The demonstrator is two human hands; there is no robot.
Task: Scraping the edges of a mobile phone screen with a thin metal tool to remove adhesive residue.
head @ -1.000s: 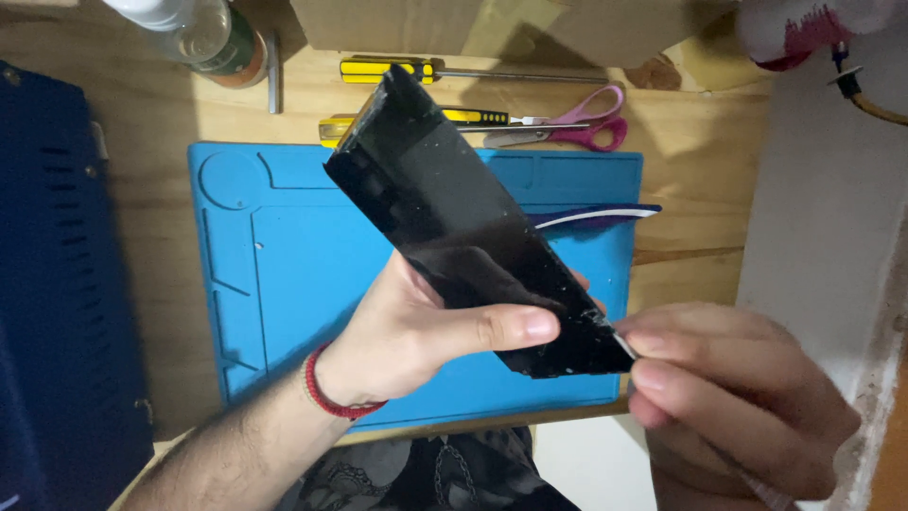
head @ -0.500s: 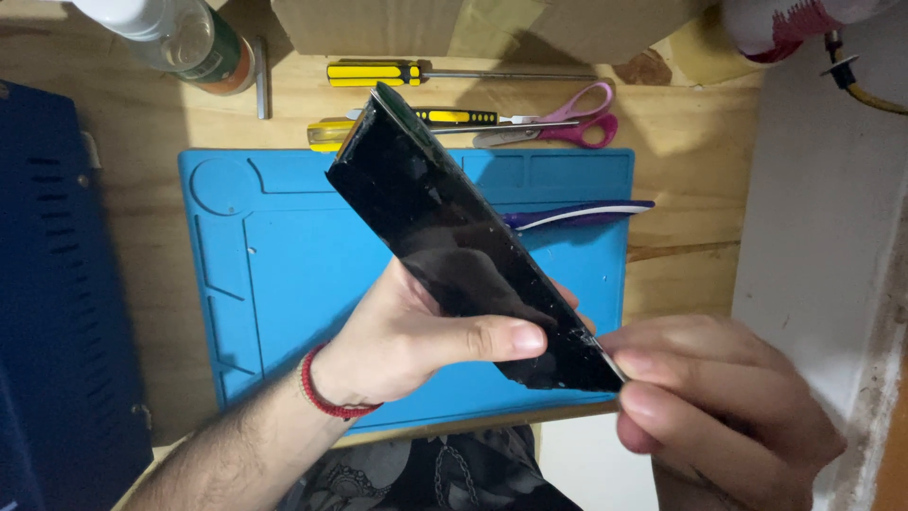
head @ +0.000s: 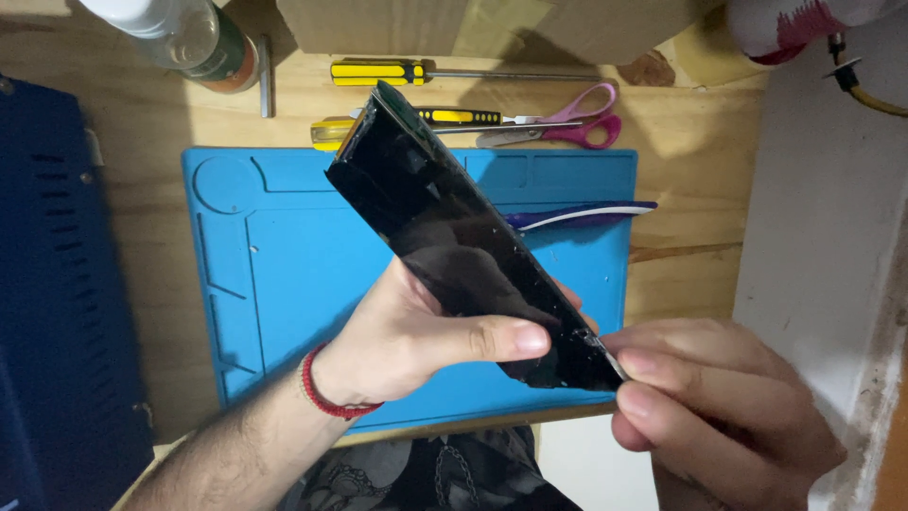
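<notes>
Left hand: the left hand [head: 416, 345], a red cord around its wrist, grips a black phone [head: 454, 237] at centre frame, thumb laid flat across the glossy glass near the lower end and the other fingers wrapped behind.
Phone: a long, flat slab with a shiny dark face, held tilted, its upper end toward the top centre of the frame and its lower corner at lower right; the glass looks chipped and scuffed at that lower corner.
Right hand: the right hand [head: 728, 416], at lower right, has thumb and forefinger pinched tight on a thin pale sliver right at the phone's lower corner; what the sliver is cannot be told.
Mat: a blue rubbery work mat [head: 284, 274] with moulded compartments lies under the phone on a pale wooden table [head: 690, 274].
Tools: two yellow-and-black screwdrivers [head: 378, 72] and pink-handled scissors [head: 577, 118] lie above the mat at upper centre; a blue-and-white tool [head: 586, 214] lies on the mat's right side.
Upper left: a clear bottle [head: 189, 33] stands at the frame's edge.
</notes>
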